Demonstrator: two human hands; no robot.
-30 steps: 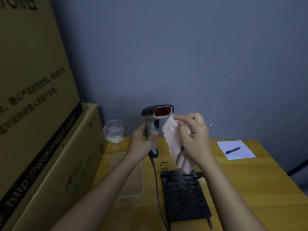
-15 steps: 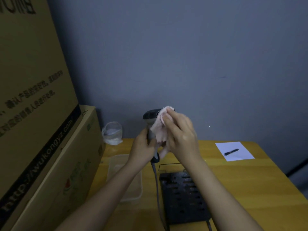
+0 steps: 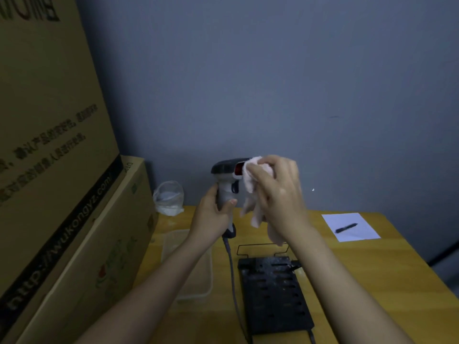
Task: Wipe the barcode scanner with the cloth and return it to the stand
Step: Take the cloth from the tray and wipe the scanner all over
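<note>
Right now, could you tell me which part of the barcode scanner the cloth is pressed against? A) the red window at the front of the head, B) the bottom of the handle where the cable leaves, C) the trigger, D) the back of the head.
A: the right hand presses the pink cloth onto the red window at the front of the barcode scanner, while the left hand grips the handle.

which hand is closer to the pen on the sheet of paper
Right. The right hand, holding the cloth against the scanner, is left of the pen. The left hand grips the scanner's handle, farther left.
</note>
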